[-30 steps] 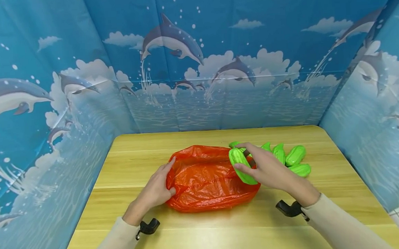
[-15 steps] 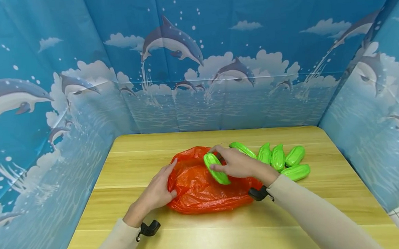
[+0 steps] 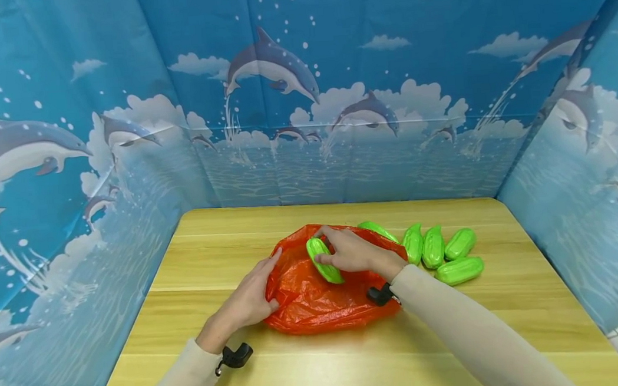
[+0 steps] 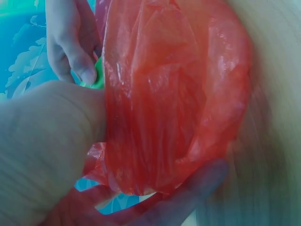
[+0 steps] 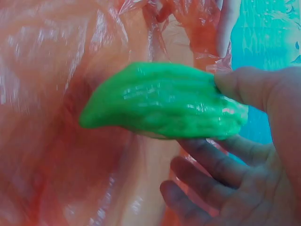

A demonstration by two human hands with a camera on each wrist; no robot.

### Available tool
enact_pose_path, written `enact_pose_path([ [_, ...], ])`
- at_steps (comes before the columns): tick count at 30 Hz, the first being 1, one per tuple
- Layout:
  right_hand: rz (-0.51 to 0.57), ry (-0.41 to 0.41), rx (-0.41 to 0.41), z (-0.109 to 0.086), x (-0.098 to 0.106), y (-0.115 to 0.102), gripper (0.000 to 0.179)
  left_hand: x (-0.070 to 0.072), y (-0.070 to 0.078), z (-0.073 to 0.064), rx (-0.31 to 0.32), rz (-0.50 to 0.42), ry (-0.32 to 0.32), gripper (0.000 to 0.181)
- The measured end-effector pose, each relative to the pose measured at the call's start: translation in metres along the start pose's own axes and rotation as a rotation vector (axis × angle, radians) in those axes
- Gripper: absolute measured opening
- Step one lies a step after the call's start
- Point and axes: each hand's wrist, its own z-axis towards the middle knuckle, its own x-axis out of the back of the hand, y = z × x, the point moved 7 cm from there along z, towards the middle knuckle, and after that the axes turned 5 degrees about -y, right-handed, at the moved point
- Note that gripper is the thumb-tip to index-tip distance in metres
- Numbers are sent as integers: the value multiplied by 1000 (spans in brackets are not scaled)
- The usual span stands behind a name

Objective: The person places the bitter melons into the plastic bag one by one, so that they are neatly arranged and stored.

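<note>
A red plastic bag [image 3: 315, 302] lies on the table, its mouth spread wide. My left hand [image 3: 248, 294] holds the bag's left rim, thumb and fingers apart along the edge. In the left wrist view, the film [image 4: 160, 99] covers part of that hand. Over the bag's mouth, my right hand [image 3: 352, 250] grips a glossy green bitter melon [image 3: 323, 263] between thumb and fingers. The right wrist view shows the ridged melon [image 5: 164, 101] with its pointed end to the left and red film behind it. The bag's inside is mostly hidden by hand and film.
Several more green bitter melons [image 3: 433, 247] lie on the wooden table [image 3: 508, 316] right of the bag. One of them [image 3: 377, 231] sits partly behind the bag's back rim. Blue dolphin-print sheets [image 3: 339, 167] stand at the back and both sides.
My right hand has carried the bitter melon leftward, from the bag's right rim to over its mouth. My left hand stays at the left rim.
</note>
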Motion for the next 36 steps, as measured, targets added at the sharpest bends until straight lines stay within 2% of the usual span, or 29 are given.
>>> enact_pose_path([
  [7,80,30,-95,11,-3,8,65,-3,2,2,-4,-20,22,120],
  [17,384,-37,-185,13,-27,1,62,-2,2,6,21,-12,43,118],
  [21,462,-49,-197,18,-38,-8,63,0,2,5,31,-4,44,119],
  [29,480,-75,-199,31,-56,-21,61,3,2,4,17,-9,48,119],
  [36,520,-85,-211,27,-61,-18,71,2,1,2,22,-3,51,118],
])
